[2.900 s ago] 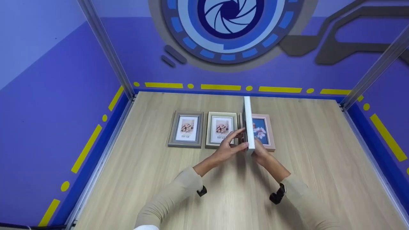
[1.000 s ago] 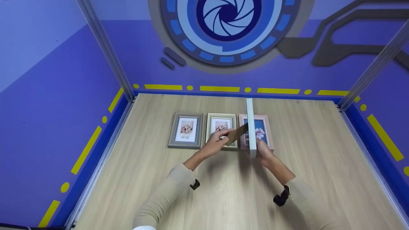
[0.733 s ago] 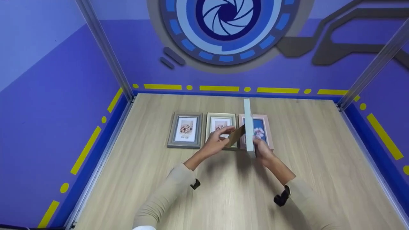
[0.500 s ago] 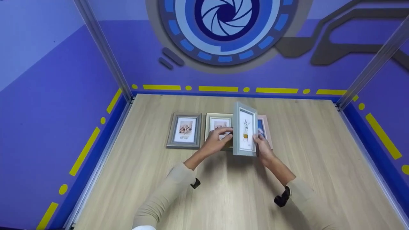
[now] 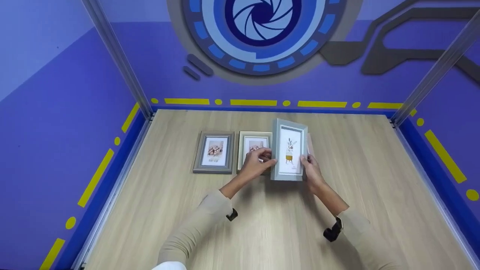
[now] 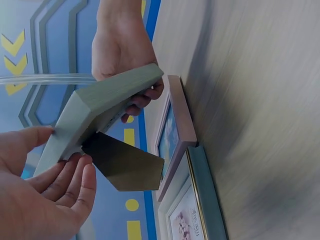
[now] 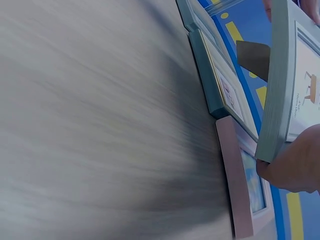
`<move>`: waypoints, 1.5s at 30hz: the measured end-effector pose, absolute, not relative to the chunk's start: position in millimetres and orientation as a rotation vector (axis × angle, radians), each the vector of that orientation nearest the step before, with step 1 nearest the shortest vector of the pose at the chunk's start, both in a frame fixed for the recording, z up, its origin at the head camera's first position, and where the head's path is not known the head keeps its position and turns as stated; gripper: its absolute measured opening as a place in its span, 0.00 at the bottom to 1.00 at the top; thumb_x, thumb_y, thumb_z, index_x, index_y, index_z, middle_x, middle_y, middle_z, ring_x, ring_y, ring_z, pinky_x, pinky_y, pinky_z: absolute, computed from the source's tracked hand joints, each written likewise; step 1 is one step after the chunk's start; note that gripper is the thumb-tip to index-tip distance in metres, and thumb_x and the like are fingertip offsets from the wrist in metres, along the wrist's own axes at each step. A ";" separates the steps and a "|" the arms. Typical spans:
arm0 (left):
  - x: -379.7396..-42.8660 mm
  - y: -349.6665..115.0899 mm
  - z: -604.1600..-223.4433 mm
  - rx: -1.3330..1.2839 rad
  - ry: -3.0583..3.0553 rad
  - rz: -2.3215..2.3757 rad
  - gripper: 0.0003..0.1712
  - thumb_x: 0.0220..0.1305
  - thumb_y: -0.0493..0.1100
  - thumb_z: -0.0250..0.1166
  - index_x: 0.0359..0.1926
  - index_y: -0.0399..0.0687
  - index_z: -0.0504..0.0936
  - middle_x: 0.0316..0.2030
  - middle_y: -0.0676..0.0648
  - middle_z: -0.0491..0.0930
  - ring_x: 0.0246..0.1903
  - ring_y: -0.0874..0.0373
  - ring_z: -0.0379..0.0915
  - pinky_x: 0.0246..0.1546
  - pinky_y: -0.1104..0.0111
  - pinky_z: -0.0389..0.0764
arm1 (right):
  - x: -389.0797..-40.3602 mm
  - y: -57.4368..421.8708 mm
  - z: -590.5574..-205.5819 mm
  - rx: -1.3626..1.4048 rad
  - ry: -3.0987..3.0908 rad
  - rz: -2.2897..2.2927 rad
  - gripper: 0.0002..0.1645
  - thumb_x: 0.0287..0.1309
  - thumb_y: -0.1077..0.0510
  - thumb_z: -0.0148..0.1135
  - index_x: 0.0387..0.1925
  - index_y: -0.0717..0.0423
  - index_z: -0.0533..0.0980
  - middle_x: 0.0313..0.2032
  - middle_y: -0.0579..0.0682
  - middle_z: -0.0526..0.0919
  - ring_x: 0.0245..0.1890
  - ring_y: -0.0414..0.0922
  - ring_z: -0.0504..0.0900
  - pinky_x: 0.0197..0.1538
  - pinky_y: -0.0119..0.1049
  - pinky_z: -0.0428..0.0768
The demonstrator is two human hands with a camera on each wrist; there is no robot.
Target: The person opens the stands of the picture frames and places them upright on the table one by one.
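A pale blue-green picture frame (image 5: 290, 150) with a print of a potted plant is held up above the table, its front turned toward the head camera. My left hand (image 5: 257, 164) pinches its left edge, thumb at the front side and fingers behind. My right hand (image 5: 313, 173) grips the opposite edge with the thumb on the front. In the left wrist view the brown easel stand (image 6: 127, 165) juts out from the frame's back. Behind the held frame lies a pink picture frame (image 7: 236, 175), mostly hidden in the head view.
A grey picture frame (image 5: 215, 152) and a champagne-coloured picture frame (image 5: 241, 150) lie face up in a row with the pink one on the wooden table (image 5: 270, 232). Purple-blue walls (image 5: 112, 75) stand at the back and both sides.
The held frame has turned from edge-on to face the head camera. My left hand has gone from the easel stand behind it to its left edge; the right hand keeps its grip.
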State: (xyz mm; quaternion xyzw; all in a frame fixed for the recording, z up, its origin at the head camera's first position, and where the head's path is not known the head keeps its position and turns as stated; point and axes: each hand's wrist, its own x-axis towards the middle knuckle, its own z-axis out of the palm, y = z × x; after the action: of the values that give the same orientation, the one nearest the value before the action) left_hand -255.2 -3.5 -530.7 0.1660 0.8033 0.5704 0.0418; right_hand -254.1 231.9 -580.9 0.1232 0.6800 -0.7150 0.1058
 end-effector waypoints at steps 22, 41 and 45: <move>-276.5 26.4 -542.0 0.439 2.517 1.644 0.18 0.63 0.31 0.67 0.54 0.33 0.83 0.45 0.37 0.87 0.43 0.52 0.84 0.45 0.68 0.85 | -243.9 267.3 -582.8 0.365 2.604 -1.904 0.31 0.73 0.58 0.58 0.72 0.64 0.66 0.64 0.64 0.75 0.62 0.54 0.76 0.57 0.25 0.75; -289.8 84.6 -545.8 0.634 2.248 1.741 0.32 0.67 0.29 0.60 0.71 0.36 0.67 0.64 0.35 0.76 0.66 0.45 0.74 0.64 0.61 0.79 | -240.2 313.3 -582.3 0.603 3.021 -1.963 0.24 0.60 0.67 0.69 0.58 0.70 0.79 0.49 0.71 0.85 0.30 0.20 0.76 0.35 0.10 0.74; -288.0 99.6 -546.1 0.656 2.202 1.713 0.33 0.67 0.30 0.59 0.73 0.38 0.66 0.68 0.35 0.73 0.68 0.46 0.71 0.65 0.63 0.78 | -238.6 323.2 -586.8 0.662 3.063 -2.005 0.24 0.60 0.67 0.69 0.58 0.72 0.79 0.49 0.71 0.85 0.31 0.20 0.76 0.37 0.09 0.73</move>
State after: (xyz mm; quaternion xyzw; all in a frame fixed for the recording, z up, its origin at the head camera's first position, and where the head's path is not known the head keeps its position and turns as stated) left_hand -288.0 99.6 -546.1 0.2269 0.7610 0.5921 0.1372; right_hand -238.6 323.2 -586.8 0.1706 0.7891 -0.5164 -0.2855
